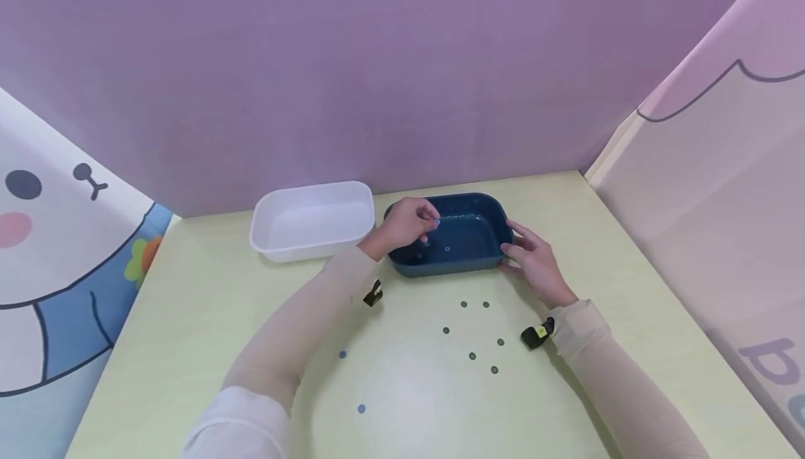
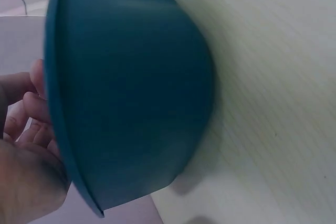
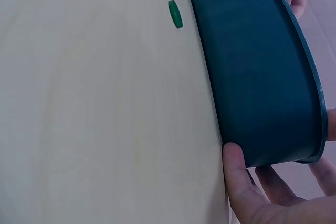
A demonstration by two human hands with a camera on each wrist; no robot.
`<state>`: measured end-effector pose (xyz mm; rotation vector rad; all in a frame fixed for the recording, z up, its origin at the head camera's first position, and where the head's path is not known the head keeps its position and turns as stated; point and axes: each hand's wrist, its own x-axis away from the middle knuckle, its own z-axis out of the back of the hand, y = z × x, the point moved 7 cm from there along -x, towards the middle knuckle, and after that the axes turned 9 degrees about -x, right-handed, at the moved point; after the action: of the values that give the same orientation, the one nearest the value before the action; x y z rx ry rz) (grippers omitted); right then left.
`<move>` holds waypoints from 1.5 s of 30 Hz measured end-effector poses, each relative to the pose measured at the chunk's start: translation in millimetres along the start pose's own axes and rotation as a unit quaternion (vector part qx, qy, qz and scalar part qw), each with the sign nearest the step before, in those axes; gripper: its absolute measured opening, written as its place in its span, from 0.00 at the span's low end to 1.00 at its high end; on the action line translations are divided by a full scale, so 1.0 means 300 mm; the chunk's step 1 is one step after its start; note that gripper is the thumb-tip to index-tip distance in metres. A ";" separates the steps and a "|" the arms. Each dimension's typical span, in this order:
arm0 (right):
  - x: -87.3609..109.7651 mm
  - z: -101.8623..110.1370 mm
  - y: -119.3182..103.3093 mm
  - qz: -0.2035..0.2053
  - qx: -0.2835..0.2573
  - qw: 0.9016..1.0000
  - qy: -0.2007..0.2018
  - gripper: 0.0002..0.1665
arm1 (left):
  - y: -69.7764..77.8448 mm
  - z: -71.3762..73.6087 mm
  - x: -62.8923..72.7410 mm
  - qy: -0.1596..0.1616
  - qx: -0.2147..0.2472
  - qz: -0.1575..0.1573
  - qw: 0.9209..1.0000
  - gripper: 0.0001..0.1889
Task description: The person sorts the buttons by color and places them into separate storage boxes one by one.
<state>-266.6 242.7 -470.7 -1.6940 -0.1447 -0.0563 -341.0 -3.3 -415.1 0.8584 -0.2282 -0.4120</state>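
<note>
Over the left part of the dark blue tray (image 1: 455, 263), my left hand (image 1: 405, 223) pinches a small blue disc (image 1: 437, 223) between thumb and fingers. Several blue discs (image 1: 447, 249) lie on the tray floor below it. At the tray's right end, my right hand (image 1: 533, 263) grips the wall, thumb near the front corner and fingers round the far side. In the right wrist view the fingers of the right hand (image 3: 283, 198) wrap the tray end (image 3: 262, 77). The left wrist view shows the tray wall (image 2: 131, 87) partly hiding the left hand (image 2: 31, 145).
A white tray (image 1: 314, 246) stands left of the blue one near the purple back wall (image 1: 377, 68). Several green discs (image 1: 472, 356) lie scattered on the pale table (image 1: 220, 319) in front. Two blue discs (image 1: 342, 354) lie further left.
</note>
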 end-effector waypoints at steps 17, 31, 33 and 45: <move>0.003 -0.018 0.000 -0.001 -0.003 1.000 -0.003 0.36 | -0.030 -0.007 0.012 -0.033 -0.019 0.018 0.999 0.10; 0.004 -0.017 0.007 -0.008 0.007 1.000 -0.003 0.36 | 0.009 0.054 0.123 -0.008 -0.001 -0.021 1.000 0.08; 0.004 -0.017 0.011 -0.009 0.008 1.000 -0.003 0.36 | 0.011 0.064 0.152 -0.005 0.012 -0.023 1.000 0.08; -0.015 -0.003 0.004 -0.007 0.002 1.000 0.003 0.36 | 0.005 0.100 0.410 -0.020 -0.010 -0.063 0.998 0.09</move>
<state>-270.8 241.4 -472.3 -1.6881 -0.1514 -0.0715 -240.9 -77.2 -391.2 0.8480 -0.2079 -0.5484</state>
